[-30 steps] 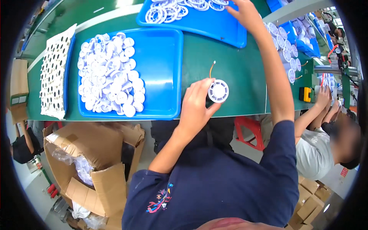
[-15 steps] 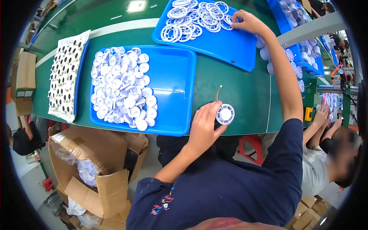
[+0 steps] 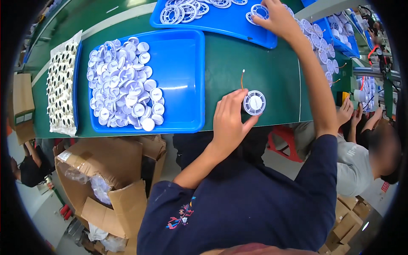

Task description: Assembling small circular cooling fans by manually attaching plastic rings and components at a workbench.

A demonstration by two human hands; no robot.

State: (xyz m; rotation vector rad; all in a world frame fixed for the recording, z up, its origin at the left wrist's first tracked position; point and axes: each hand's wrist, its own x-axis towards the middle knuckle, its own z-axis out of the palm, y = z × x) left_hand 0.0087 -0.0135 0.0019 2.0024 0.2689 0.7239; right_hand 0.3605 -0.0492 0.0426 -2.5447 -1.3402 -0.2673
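Note:
Near the table's front edge, my left hand (image 3: 229, 121) is closed on a round white slotted part (image 3: 255, 103), gripping its left side. A thin orange wire (image 3: 242, 80) with a small white tip sticks up from this part. Farther off to the right, my right hand (image 3: 278, 19) pinches a white spoked ring (image 3: 260, 11) over the right end of the far blue tray (image 3: 225, 32). More white rings (image 3: 187, 12) lie piled on that tray's left side. Left of my left hand, a large blue tray (image 3: 180, 80) holds a heap of white round caps (image 3: 123, 80).
A white sheet (image 3: 63, 85) with rows of black-centred pieces lies at the far left. Finished-looking round white parts (image 3: 318, 40) with wires stand at the right, near another person's hands (image 3: 349, 114). An open cardboard box (image 3: 123, 204) and a red stool (image 3: 284, 142) are below the table.
My right hand now has a ring between its fingers, apart from the pile. The left hand still grips the slotted part. The whole view has shifted, with the table higher in it.

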